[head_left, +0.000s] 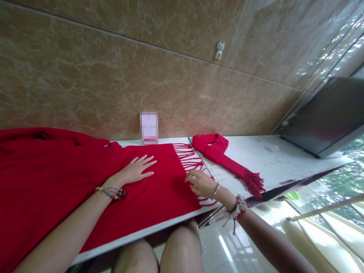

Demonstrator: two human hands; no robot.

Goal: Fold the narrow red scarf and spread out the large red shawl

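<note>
A large red scarf [162, 189] lies spread across the white counter, its fringed end on the right. My left hand [139, 168] rests flat on the cloth with the fingers spread, a ring on one finger and a beaded bracelet at the wrist. Over the fringe [187, 156] at the scarf's right edge is my right hand [202, 184], its fingers loosely curled and apart, with no strand visibly gripped. Its palm side is hidden. Right of the fringe lies a second, folded red scarf [218, 155] with a tasselled end.
A blurred pale card or box [149, 128] stands against the brown marbled wall [176, 83]. The white counter [264, 151] runs right to a dark grey appliance [327, 113]. Below its front edge are my knees [179, 246]. A railing [327, 208] stands at the lower right.
</note>
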